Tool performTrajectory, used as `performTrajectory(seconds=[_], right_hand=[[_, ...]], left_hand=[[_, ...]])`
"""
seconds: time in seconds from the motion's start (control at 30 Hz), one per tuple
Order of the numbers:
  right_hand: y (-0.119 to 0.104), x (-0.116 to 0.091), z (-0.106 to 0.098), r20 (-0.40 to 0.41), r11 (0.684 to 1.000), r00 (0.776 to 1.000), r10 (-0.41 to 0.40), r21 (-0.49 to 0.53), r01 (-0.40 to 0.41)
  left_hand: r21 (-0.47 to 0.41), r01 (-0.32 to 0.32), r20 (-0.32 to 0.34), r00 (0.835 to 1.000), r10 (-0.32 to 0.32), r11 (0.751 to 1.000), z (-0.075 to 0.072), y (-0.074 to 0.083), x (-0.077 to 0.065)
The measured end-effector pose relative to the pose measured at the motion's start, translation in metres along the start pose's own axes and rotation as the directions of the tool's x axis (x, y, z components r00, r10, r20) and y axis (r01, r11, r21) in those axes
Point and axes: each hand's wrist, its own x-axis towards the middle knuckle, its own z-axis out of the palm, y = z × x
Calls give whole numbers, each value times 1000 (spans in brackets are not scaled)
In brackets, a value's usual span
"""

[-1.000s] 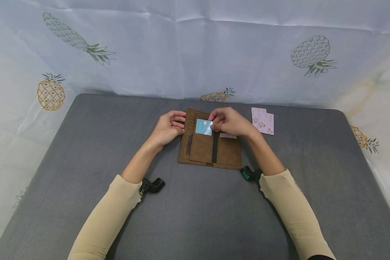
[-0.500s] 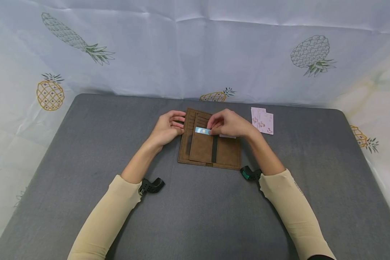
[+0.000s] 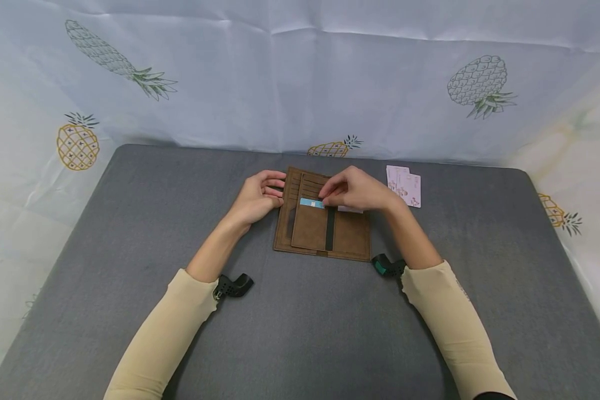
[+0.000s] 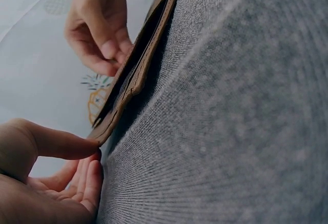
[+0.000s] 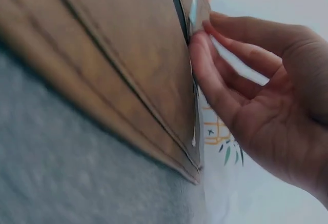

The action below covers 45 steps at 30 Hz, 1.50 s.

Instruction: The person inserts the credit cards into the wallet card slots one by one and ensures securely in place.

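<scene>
A brown wallet (image 3: pixel 314 230) lies spread open on the grey table, a dark strap running down its middle. Only the top strip of a blue card (image 3: pixel 310 203) shows above a slot on the wallet's left part; the rest is hidden inside. My right hand (image 3: pixel 355 189) pinches the card's right end between thumb and fingertips, seen close up in the right wrist view beside the wallet's brown leather (image 5: pixel 128 44). At the left edge, my left hand (image 3: pixel 260 194) holds the wallet; the left wrist view has its thumb on the corner and fingers underneath.
Several pink patterned cards (image 3: pixel 405 187) lie overlapped to the right of the wallet. A pale card edge (image 3: pixel 350 209) peeks from the wallet's right pocket. Behind the table's (image 3: pixel 300 322) far edge hangs a white pineapple-print cloth (image 3: pixel 280 78).
The blue card has slid down toward me into the slot, from mostly exposed to a thin strip. My right hand moved slightly with it; my left hand kept its place.
</scene>
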Motion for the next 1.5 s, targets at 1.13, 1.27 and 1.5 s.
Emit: performTrajectory(seconds=[1.13, 1.27, 1.5], right_hand=[[72, -88, -93, -364, 945, 872, 326, 146, -292], [85, -92, -96, -395, 940, 854, 338, 90, -330], [96, -97, -101, -412, 904, 834, 367, -54, -424]], left_hand=[[-1, 3, 4, 1000, -3, 1000, -1, 2, -2], [1, 3, 8, 1000, -3, 1000, -1, 1, -2], [3, 1, 12, 1000, -1, 1000, -1, 1, -2]])
